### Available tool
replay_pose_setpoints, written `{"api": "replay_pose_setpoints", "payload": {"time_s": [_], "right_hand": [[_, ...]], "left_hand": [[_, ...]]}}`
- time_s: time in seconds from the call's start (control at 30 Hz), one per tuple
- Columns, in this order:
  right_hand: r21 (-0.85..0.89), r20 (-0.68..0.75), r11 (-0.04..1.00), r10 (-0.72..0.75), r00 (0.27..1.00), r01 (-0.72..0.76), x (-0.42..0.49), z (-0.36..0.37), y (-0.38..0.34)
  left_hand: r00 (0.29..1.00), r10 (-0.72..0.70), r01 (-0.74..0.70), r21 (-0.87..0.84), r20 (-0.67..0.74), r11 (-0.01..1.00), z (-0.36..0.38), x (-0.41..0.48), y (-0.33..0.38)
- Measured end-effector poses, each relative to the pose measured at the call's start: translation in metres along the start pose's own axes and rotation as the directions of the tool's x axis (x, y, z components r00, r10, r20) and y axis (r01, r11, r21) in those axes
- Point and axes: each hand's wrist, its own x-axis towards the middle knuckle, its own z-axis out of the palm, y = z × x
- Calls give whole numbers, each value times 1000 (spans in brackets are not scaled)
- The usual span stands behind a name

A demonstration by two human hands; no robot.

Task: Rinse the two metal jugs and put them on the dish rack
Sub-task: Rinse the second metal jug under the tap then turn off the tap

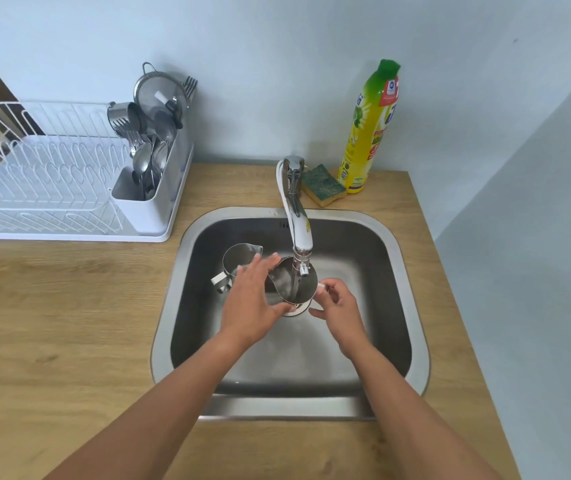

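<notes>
Two polished steel jugs with pouring lips are inside the stainless sink [173, 306]; the held jug [282, 284] is tilted under the nozzle of the chrome tap [298, 216], its open mouth facing up toward the camera; the second jug [237, 259] stands upright on the sink floor just to the left, partly behind the left hand; the white wire dish rack [52, 181] sits on the wooden surface [52, 323] at far left, its cutlery holder [149, 174] filled with spoons and forks; a yellow washing-up liquid bottle [369, 133] with a green cap stands by the wall next to a green-topped sponge [324, 185]; its label carries a lime picture and red lettering too warped to read; the left hand [251, 303] is spread, fingers nearly straight against the held jug's rim, thumb under its body; the right hand [339, 306] pinches the held jug's white handle [321, 289] between curled fingers and thumb.
</notes>
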Motion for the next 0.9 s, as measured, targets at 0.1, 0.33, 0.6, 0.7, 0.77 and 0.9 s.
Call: {"api": "replay_pose_setpoints", "payload": {"time_s": [0.1, 0.33, 0.6, 0.7, 0.77, 0.9], "right_hand": [[-6, 44, 1000, 30, 999, -30, 0, 5, 2], [-150, 81, 985, 103, 991, -90, -8, 0, 2], [-238, -29, 963, 124, 992, -128, -15, -23, -6], [-170, -65, 979, 100, 993, -110, -14, -29, -9], [-121, -82, 987, 93, 992, -103, -12, -28, -8], [-81, -35, 993, 79, 996, -82, -10, -15, -3]], "left_hand": [[999, 24, -24, 23, -26, 999, -7, -3, -2], [994, -108, 108, -37, -5, 993, -6, -14, -16], [947, -233, 284, -243, 220, 928, 9, -17, -25], [954, -191, 254, -288, 231, 923, 15, -13, -20], [964, -158, 217, -288, 213, 933, 16, -8, -16], [978, -148, 179, -230, 145, 957, 9, -4, -20]]}}
